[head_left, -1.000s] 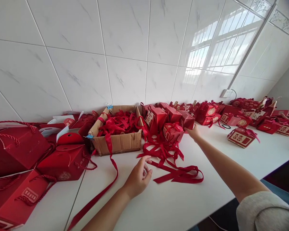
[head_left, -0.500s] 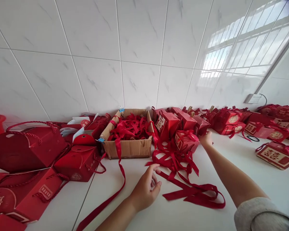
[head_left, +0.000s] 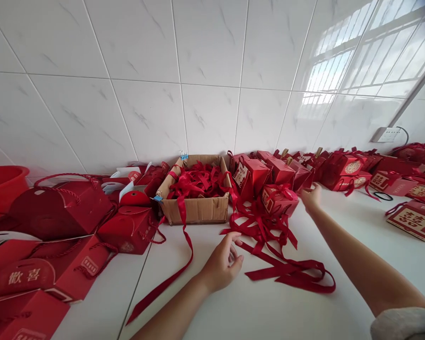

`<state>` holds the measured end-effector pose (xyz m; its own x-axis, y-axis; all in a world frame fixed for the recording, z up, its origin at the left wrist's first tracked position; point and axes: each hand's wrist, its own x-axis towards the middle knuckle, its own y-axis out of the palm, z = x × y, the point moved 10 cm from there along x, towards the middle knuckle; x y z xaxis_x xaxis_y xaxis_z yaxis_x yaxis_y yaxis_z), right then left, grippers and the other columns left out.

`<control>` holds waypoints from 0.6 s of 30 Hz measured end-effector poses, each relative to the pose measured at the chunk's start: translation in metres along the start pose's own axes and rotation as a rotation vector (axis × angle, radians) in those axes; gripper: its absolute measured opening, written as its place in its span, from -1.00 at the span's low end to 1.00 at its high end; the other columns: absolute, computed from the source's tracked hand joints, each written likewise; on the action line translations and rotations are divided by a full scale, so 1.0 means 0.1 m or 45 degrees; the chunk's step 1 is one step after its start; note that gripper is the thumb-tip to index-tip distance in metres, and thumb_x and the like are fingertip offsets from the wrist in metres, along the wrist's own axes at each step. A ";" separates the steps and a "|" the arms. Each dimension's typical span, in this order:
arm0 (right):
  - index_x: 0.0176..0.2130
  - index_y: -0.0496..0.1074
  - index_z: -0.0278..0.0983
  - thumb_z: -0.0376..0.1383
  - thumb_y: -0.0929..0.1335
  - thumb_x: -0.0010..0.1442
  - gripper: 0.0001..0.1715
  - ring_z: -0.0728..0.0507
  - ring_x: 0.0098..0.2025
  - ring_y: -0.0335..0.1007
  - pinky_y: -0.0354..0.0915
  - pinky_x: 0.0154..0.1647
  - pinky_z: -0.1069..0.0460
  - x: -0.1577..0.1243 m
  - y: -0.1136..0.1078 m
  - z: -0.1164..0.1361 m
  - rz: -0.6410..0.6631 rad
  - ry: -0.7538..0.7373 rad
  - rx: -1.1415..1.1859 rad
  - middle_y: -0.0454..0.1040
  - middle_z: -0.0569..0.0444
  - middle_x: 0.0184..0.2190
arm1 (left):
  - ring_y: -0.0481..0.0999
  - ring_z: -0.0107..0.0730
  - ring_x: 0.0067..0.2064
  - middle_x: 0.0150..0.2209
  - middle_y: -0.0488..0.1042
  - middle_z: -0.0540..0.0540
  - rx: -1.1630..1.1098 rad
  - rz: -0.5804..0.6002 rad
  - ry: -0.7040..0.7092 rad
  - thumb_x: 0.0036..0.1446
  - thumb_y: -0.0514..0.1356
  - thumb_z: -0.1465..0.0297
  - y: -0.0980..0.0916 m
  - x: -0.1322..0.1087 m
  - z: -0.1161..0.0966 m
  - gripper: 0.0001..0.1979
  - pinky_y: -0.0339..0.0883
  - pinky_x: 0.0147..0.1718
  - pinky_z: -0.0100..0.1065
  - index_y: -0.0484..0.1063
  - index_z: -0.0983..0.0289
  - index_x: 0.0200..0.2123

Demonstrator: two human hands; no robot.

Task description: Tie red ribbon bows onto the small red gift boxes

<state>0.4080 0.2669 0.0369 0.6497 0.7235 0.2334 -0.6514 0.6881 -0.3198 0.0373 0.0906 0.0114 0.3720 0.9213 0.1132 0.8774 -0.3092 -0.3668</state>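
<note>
My left hand hovers over the white table, half curled, thumb and forefinger apart, with nothing between them. Its fingertips are close to the end of a loose red ribbon. Farther right, my right hand reaches out beside a dark red gift box, its fingers parted and seemingly empty. A small red gift box with a bow is just left of that hand. Tangled red ribbons lie in front of it. Between the box rows sits a cardboard box full of red ribbon.
Red gift boxes with rope handles crowd the left side, near a red plastic tub. More finished-looking red boxes line the tiled wall at right. A box with gold lettering and a black ring lie there too.
The view has turned slightly left, so everything sits farther right. My right hand has drawn a little away from the dark red box's corner, fingers opening. The left hand keeps its pose.
</note>
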 end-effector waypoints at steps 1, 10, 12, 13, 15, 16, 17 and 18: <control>0.18 0.02 -0.32 -0.36 0.25 0.23 -0.44 -0.08 -0.27 0.43 0.41 -0.30 0.01 -0.01 -0.06 0.13 -0.011 -0.014 0.067 0.39 -0.09 -0.11 | 0.35 -0.48 -0.27 -0.03 0.32 0.12 -0.031 -0.006 -0.009 0.10 0.10 0.41 0.00 0.01 0.00 -0.56 0.26 -0.31 -0.39 0.14 0.18 0.07; 0.10 0.09 -0.10 -0.37 0.22 0.12 -0.45 -0.16 -0.01 0.42 0.42 -0.20 -0.05 -0.83 -0.02 1.99 0.187 -0.408 0.603 0.25 -0.07 0.14 | 0.38 -0.52 -0.39 -0.35 0.39 0.04 -0.623 -0.040 -0.210 -0.05 0.20 0.36 -0.08 0.13 0.13 -0.73 0.17 -0.38 -0.42 0.34 0.33 -0.24; 0.03 0.21 -0.14 -0.33 0.28 0.08 -0.52 -0.12 -0.11 0.45 0.41 -0.21 -0.03 -1.28 0.35 2.49 0.434 -0.558 0.665 0.31 -0.02 0.08 | 0.39 -0.52 -0.42 -0.38 0.40 0.03 -0.653 -0.037 -0.214 -0.07 0.20 0.34 -0.11 0.16 0.15 -0.73 0.14 -0.41 -0.43 0.35 0.33 -0.27; -0.02 0.27 -0.17 -0.30 0.30 0.08 -0.58 -0.11 -0.17 0.46 0.41 -0.23 -0.02 -1.54 0.60 2.70 0.589 -0.636 0.622 0.37 -0.01 0.02 | 0.39 -0.52 -0.43 -0.40 0.40 0.03 -0.669 -0.038 -0.214 -0.08 0.21 0.32 -0.12 0.16 0.15 -0.73 0.14 -0.41 -0.43 0.35 0.33 -0.28; -0.12 0.39 -0.22 -0.25 0.29 0.13 -0.71 -0.09 -0.19 0.45 0.38 -0.18 0.00 -2.13 1.18 2.99 0.950 -0.844 0.366 0.48 0.02 -0.14 | 0.39 -0.53 -0.44 -0.41 0.41 0.02 -0.688 -0.042 -0.215 -0.08 0.21 0.30 -0.14 0.17 0.17 -0.71 0.15 -0.41 -0.42 0.34 0.33 -0.28; -0.15 0.44 -0.21 -0.24 0.30 0.15 -0.74 -0.08 -0.16 0.43 0.34 -0.11 0.01 -2.43 1.47 3.03 1.131 -0.947 0.174 0.51 0.06 -0.17 | 0.39 -0.53 -0.44 -0.42 0.41 0.01 -0.690 -0.041 -0.216 -0.08 0.21 0.30 -0.14 0.18 0.17 -0.71 0.16 -0.40 -0.42 0.34 0.33 -0.28; -0.25 0.49 -0.22 -0.24 0.34 0.10 -0.81 -0.09 -0.19 0.44 0.33 -0.09 0.01 -2.61 1.69 3.02 1.209 -0.968 0.099 0.53 0.07 -0.26 | 0.39 -0.53 -0.44 -0.42 0.41 0.01 -0.689 -0.038 -0.219 -0.08 0.22 0.31 -0.14 0.18 0.18 -0.71 0.16 -0.40 -0.42 0.34 0.33 -0.28; -0.35 0.51 -0.24 -0.24 0.39 0.05 -0.87 -0.11 -0.23 0.44 0.32 -0.11 0.01 -2.72 1.86 2.98 1.242 -0.960 0.054 0.54 0.08 -0.35 | 0.39 -0.54 -0.44 -0.42 0.41 0.01 -0.685 -0.033 -0.221 -0.09 0.22 0.31 -0.13 0.18 0.18 -0.72 0.15 -0.41 -0.42 0.34 0.33 -0.29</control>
<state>-0.0069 0.2143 0.1881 -0.4950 0.7767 0.3895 -0.7581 -0.1669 -0.6304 0.0267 0.1152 0.0016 0.3325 0.9415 -0.0546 0.9335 -0.3204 0.1612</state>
